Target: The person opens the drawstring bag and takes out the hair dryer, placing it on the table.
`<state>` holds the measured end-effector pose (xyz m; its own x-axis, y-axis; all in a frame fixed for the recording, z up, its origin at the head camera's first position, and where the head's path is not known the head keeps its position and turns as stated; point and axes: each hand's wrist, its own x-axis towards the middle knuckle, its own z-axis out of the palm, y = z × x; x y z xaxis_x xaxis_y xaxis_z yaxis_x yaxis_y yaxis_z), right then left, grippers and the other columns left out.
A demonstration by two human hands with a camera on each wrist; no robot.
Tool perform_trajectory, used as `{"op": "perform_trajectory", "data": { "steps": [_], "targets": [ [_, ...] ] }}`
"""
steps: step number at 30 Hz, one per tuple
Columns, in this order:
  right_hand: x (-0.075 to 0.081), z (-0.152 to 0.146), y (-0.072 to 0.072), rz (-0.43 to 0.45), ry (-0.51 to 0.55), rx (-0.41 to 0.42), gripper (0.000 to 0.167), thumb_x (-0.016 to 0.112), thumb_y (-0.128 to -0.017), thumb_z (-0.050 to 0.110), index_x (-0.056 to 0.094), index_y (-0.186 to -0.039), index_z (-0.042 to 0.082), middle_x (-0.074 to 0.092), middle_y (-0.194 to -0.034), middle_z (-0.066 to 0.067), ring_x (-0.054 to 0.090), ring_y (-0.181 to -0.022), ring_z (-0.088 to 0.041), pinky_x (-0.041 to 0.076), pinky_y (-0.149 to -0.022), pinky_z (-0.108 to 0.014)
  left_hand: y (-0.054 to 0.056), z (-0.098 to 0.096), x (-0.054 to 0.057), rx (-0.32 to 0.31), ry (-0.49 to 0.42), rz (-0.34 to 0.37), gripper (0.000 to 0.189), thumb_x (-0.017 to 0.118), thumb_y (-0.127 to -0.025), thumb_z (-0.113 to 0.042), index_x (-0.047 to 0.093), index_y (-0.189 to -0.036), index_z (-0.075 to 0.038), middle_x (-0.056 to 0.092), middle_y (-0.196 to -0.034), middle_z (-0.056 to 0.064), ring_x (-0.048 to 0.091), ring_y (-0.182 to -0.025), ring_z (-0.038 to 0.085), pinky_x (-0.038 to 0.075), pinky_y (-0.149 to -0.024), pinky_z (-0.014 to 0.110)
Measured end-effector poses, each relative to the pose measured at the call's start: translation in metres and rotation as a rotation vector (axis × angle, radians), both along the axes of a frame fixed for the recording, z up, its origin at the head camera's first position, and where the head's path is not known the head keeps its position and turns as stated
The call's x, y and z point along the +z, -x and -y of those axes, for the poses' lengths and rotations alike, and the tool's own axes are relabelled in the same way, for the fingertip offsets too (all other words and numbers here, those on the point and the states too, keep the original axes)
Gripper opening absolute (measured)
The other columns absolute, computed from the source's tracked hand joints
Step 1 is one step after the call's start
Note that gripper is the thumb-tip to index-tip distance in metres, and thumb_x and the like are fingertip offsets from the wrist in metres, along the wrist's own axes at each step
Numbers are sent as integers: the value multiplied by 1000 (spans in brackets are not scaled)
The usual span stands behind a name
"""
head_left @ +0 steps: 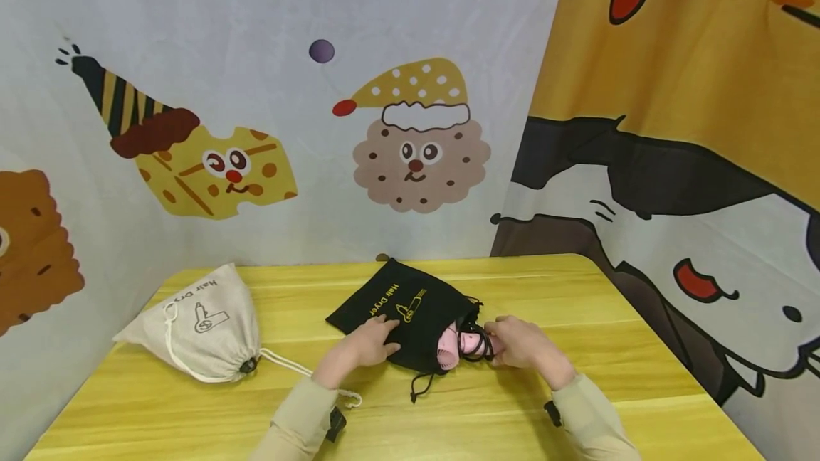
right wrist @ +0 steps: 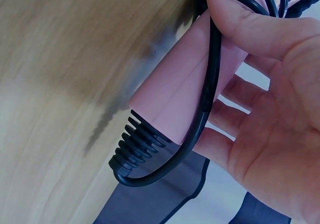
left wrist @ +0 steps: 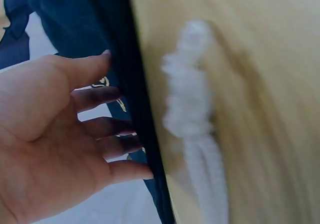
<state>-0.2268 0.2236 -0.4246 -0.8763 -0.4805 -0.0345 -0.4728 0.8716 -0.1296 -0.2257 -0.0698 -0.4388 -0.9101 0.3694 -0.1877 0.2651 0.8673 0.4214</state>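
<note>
A black drawstring pouch [head_left: 410, 336] printed "Hair Dryer" lies on the table in the head view, its mouth toward the right. From that mouth a pink hair dryer [head_left: 447, 351] sticks out partly; the rest is hidden inside. My right hand [head_left: 517, 341] grips the dryer's handle [right wrist: 172, 86], thumb on one side and fingers on the other. A black cord [right wrist: 214, 63] loops along the handle under the thumb. With extended fingers, my left hand [head_left: 366, 344] touches the pouch's near left side, and the left wrist view shows its fingertips against the dark cloth [left wrist: 122, 48].
A light grey drawstring bag [head_left: 224, 326] with a hair dryer print lies at the left of the wooden table [head_left: 448, 425]. Its white cord [left wrist: 190, 98] runs toward my left wrist. Behind the table hangs a cartoon-printed cloth [head_left: 256, 34].
</note>
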Motion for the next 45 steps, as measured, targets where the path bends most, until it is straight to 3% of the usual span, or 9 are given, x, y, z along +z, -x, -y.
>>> {"op": "perform_trajectory", "data": {
  "steps": [11, 29, 45],
  "targets": [
    [-1, 0, 2, 9, 4, 36, 35, 85, -63, 15, 60, -88, 15, 58, -83, 0, 55, -74, -16, 49, -61, -40, 0, -6, -3, -1, 118, -17, 53, 57, -94, -31, 45, -140, -8, 35, -149, 24, 33, -139, 39, 36, -106, 59],
    [1, 0, 3, 29, 3, 55, 35, 85, -63, 13, 61, -90, 15, 59, -84, -1, 56, -76, -17, 48, -62, -39, 3, -5, -3, -16, 155, -30, 53, 60, -92, -31, 48, -139, -9, 37, -148, 21, 35, -138, 37, 38, -105, 57],
    [-1, -2, 4, 34, 13, 70, 36, 84, -63, 12, 59, -88, 16, 57, -82, 1, 51, -72, -13, 44, -59, -33, 8, 1, -7, -27, 128, -36, 53, 63, -90, -30, 50, -137, -9, 38, -148, 22, 36, -138, 39, 36, -108, 55]
  ]
}}
